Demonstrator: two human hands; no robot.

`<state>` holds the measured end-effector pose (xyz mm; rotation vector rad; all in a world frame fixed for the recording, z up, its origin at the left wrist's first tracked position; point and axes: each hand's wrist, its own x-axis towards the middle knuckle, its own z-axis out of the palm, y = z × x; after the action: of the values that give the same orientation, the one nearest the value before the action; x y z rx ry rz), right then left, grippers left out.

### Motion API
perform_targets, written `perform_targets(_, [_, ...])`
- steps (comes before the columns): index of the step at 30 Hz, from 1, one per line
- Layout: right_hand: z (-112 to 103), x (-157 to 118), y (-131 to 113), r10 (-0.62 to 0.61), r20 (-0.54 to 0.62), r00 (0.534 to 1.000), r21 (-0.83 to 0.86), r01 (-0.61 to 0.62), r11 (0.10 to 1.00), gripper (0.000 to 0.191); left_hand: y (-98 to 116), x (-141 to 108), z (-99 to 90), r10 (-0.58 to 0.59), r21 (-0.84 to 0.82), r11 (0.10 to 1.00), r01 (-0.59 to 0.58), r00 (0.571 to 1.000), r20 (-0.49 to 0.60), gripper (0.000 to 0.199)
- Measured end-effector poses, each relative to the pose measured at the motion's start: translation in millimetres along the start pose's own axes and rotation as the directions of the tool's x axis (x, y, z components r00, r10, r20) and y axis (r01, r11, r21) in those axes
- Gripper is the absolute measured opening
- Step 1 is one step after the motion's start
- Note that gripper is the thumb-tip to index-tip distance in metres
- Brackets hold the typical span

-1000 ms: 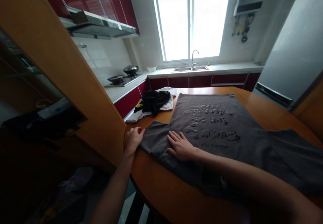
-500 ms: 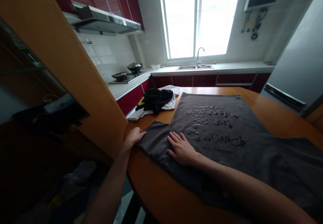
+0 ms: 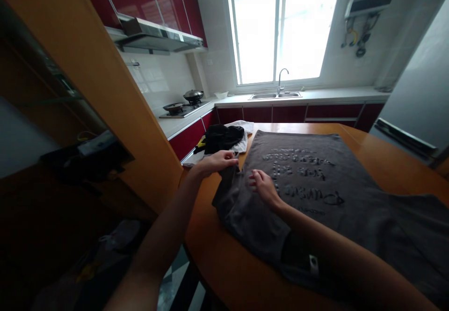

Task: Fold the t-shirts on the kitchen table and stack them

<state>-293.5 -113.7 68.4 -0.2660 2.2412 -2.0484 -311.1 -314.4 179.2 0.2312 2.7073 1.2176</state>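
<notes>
A dark grey T-shirt (image 3: 354, 180) with shiny lettering lies spread on the wooden table, its collar side with a small white label towards me. My left hand (image 3: 220, 160) is closed in a pinch on the left sleeve (image 3: 228, 184), holding its edge up off the table so that the cloth bends inward. Just to the right, my right hand (image 3: 264, 185) hovers over the shirt near the lettering. Its fingers are loosely bent and slightly apart, with no cloth visible in them.
A heap of black and white clothes (image 3: 224, 138) sits on the table's far left. An orange wooden panel (image 3: 140, 114) stands close by on the left. Beyond the table are a stove with pans (image 3: 193, 97), a sink (image 3: 275, 96) and a fridge (image 3: 417, 110).
My left hand has lifted the sleeve edge and carried it right and away from me, folding the sleeve inward. My right hand, flat on the shirt before, has risen and its fingers have curled.
</notes>
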Motion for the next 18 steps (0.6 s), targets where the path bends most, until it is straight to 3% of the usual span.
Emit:
perform_targets(2, [-9,6,-1,0.161,0.025,0.987,0.137,-0.163,0.977,0.054,12,11,18.4,0.014,-0.077,0.997,-0.001,0.986,0.166,0.054])
perform_targets(4, [-17,10,2,0.205,0.015,0.979,0.125,-0.206,0.971,0.055,10,24,31.8,0.01,-0.119,0.993,0.021,0.968,0.249,0.054])
perform_targets(5, [-20,12,5,0.198,-0.009,0.98,0.081,-0.197,0.977,0.052,4,31,35.8,0.008,-0.12,0.993,0.017,0.978,0.209,0.051])
perform_targets(7, [-23,15,15,0.173,-0.059,0.983,-0.015,-0.175,0.985,0.045,-15,44,39.1,0.018,-0.093,0.996,-0.017,1.0,0.011,0.039])
perform_targets(10, [-23,17,27,0.114,-0.038,0.993,-0.094,-0.118,0.989,0.057,-45,52,39.3,0.053,-0.026,0.998,-0.062,0.961,-0.271,0.022])
perform_targets(13, [-21,17,29,-0.027,0.005,1.0,-0.157,0.028,0.987,0.06,-70,40,44.4,0.098,0.008,0.995,-0.102,0.931,-0.351,0.017])
perform_targets(18, [-24,14,9,-0.181,0.029,0.983,-0.134,0.184,0.974,0.061,-93,10,63.7,0.276,0.082,0.961,-0.266,0.879,-0.389,0.025])
